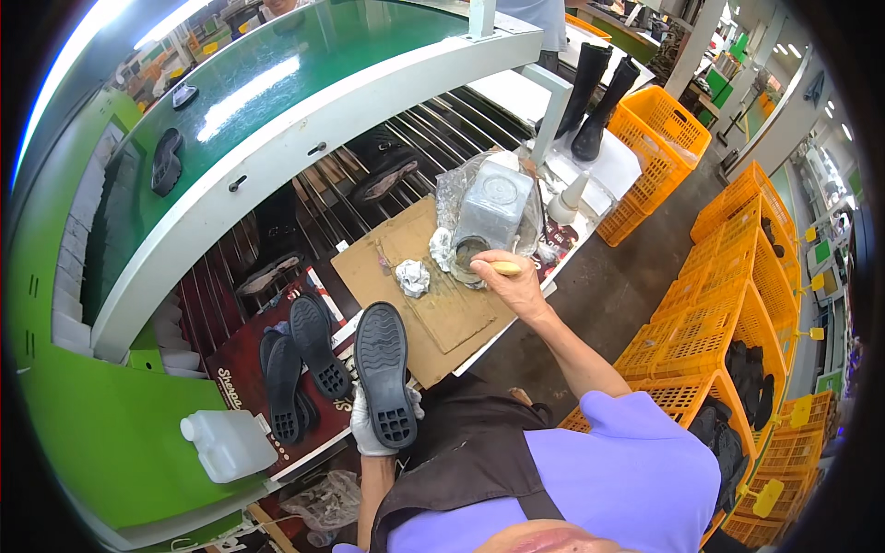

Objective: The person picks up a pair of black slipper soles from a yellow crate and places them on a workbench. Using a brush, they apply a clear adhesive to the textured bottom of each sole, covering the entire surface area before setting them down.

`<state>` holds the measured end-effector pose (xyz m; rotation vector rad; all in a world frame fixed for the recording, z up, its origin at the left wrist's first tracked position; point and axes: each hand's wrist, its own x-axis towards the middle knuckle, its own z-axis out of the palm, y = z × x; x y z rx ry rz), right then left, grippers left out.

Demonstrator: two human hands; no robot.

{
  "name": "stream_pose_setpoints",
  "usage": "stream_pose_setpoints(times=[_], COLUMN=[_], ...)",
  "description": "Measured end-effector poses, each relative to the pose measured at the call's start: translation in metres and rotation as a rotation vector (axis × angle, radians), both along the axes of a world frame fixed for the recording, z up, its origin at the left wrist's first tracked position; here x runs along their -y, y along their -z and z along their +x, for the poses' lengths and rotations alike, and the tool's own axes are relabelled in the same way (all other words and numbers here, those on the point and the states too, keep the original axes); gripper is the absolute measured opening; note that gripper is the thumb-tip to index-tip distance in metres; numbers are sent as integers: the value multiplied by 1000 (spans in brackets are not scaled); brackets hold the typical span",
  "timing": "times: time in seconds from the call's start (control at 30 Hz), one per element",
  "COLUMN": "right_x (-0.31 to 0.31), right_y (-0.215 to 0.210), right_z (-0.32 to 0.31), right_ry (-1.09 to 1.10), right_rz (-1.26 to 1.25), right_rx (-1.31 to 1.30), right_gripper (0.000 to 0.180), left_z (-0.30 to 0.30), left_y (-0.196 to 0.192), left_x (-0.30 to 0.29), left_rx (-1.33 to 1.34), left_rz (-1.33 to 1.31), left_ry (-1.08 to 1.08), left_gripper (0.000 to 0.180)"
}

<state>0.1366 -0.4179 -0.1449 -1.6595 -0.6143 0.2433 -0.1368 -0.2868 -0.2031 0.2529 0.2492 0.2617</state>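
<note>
My gloved left hand [371, 426] grips the boot [383, 373] sole-up (tread exposed); right hand [516, 286] pinches a brush handle [505, 268] over the glue tin [469, 254].

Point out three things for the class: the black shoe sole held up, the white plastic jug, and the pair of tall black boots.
black shoe sole [383, 371], head view, middle of its treaded underside
white plastic jug [230, 445], head view, its flat side
tall black boots [596, 92], head view, shaft of the nearer boot
</note>
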Motion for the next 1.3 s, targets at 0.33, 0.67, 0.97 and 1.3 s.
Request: stream_pose_setpoints(times=[0.33, 0.67, 0.97, 1.3], right_x=[2, 4, 5, 7], right_y=[14, 13, 4, 5], right_z=[1, 3, -2, 2], right_ry=[23, 23, 42, 49], right_rz=[36, 4, -22, -18], right_rx=[-25, -29, 173, 163], right_gripper=[16, 14, 14, 13], left_z=[-2, 3, 3, 9], left_y=[5, 6, 8, 9], left_x=[6, 8, 6, 6], left_rx=[12, 14, -72, 37], left_rz=[-10, -29, -43, -34], left_ry=[-23, -24, -30, 21], left_gripper=[63, 63, 62, 62])
